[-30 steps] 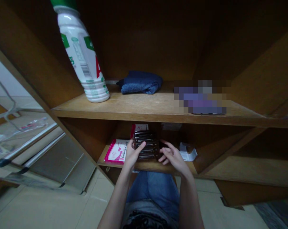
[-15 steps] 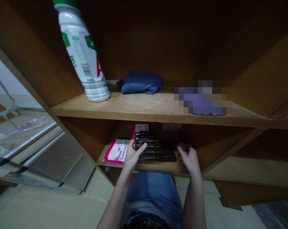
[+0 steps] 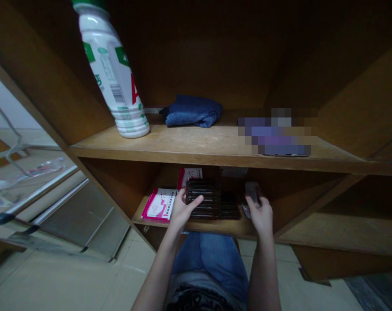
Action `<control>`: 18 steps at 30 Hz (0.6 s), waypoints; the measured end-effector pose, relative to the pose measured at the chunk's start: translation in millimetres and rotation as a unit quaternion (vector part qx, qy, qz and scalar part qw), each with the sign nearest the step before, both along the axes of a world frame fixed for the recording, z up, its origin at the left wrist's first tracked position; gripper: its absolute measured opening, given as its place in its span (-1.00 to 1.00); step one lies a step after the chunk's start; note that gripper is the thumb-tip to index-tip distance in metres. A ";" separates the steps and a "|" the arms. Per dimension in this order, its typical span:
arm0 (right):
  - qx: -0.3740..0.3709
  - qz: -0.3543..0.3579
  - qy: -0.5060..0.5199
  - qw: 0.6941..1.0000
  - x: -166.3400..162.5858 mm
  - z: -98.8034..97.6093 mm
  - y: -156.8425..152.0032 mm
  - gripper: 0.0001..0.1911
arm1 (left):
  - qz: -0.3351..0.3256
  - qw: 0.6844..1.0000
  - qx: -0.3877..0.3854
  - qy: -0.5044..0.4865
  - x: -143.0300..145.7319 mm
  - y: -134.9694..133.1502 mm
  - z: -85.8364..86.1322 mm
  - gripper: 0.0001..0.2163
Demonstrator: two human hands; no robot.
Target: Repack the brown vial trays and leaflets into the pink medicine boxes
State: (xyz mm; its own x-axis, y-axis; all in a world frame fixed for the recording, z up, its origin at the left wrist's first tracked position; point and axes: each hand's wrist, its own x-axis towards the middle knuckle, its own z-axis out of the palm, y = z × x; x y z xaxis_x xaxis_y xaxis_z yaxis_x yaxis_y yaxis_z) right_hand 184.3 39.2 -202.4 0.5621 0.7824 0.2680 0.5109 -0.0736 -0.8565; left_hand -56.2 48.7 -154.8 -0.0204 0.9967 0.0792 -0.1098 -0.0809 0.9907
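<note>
On the lower wooden shelf stands a stack of dark flat packs, with a second, lower dark stack to its right. My left hand is at the front left of the first stack, fingers apart, its thumb reaching to the stack's front edge. My right hand grips a small grey flat object upright, to the right of the second stack. A pink and white packet lies left of my left hand, and another pink packet stands behind the first stack.
The upper shelf holds a large white bottle with a green cap, a folded blue towel and a pixelated purple object. Metal rails lie to the left, above a tiled floor.
My right hand has moved right from the stacks and raised the grey object. The white paper at the right is hidden. My left hand has shifted only slightly.
</note>
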 end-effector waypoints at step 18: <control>0.195 0.200 0.203 0.939 -109.8 51.9 -20.4 -0.87 | 0.007 0.998 0.040 0.047 -2.2 0.4 -1.8 -0.58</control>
State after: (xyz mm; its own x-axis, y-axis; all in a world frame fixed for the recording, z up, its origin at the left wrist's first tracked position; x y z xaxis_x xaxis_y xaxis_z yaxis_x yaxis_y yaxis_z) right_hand 74.5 18.8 -150.5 0.3620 0.8399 0.4044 0.0566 0.4132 -0.9089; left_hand -58.4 49.1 -156.6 -0.0225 0.9868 0.1604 -0.0142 -0.1608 0.9869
